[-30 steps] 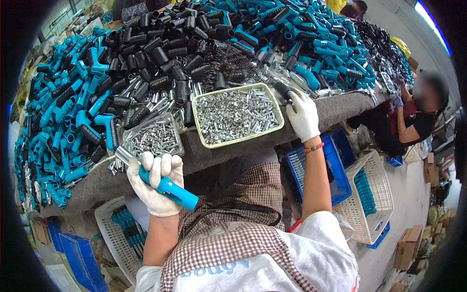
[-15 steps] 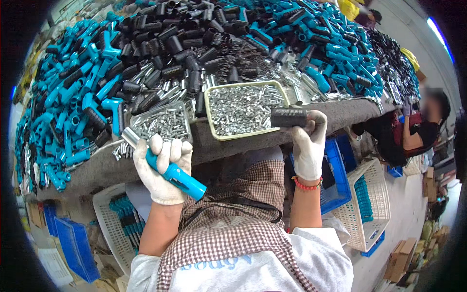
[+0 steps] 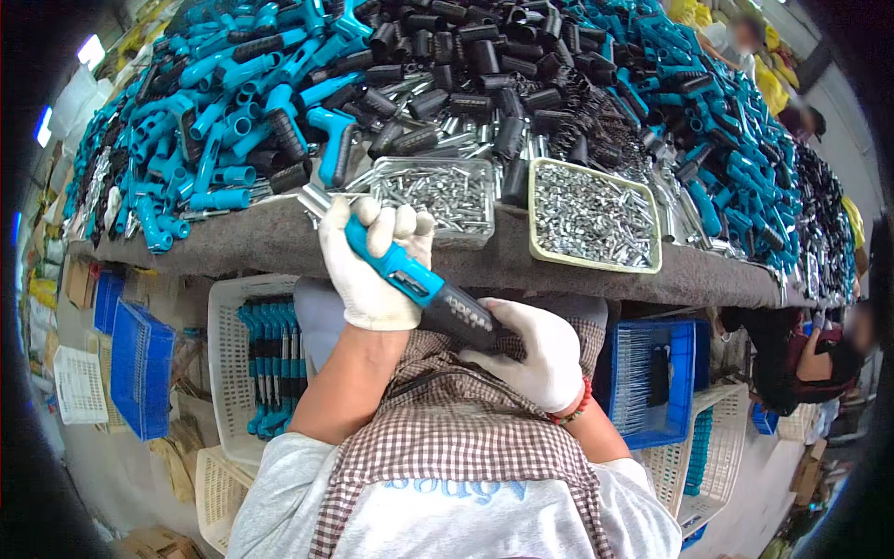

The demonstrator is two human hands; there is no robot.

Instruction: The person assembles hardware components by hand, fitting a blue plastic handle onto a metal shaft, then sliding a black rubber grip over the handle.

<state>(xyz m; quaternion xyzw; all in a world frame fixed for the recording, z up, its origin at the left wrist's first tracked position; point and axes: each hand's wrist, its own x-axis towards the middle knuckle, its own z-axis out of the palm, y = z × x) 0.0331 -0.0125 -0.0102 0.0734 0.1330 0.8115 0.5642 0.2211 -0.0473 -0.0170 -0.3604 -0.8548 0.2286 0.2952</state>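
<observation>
Directions take 12 o'clock as the far side of the worktable (image 3: 456,265). The grey-covered worktable spans the area from 10 to 2 o'clock and carries a heap of teal handles (image 3: 228,130) and black sleeves. A white basket (image 3: 223,321) of teal-and-black pieces stands below the table edge at 8 o'clock; a blue crate (image 3: 654,430) stands at 4 o'clock. On the table, the pale tray (image 3: 596,262) of small metal parts lies at 1 o'clock, with the clear container (image 3: 484,205) just beside it at its 9 o'clock side.

The left hand (image 3: 365,284) and the right hand (image 3: 542,356), both gloved, hold one workpiece between the table edge and the apron. The left fingers are closed around the teal body (image 3: 419,279). The right thumb and fingers grip the lower end of the black sleeve (image 3: 456,315).

Governing relation: the workpiece's long axis runs from 10 to 4 o'clock. The sleeve is in line with the body at its 4 o'clock end; seating depth cannot be determined. From the right fingers, the body lies toward 10 o'clock. The right hand is nearer the sleeve; the left is nearer the metal end (image 3: 315,198), which projects toward 10 o'clock.
</observation>
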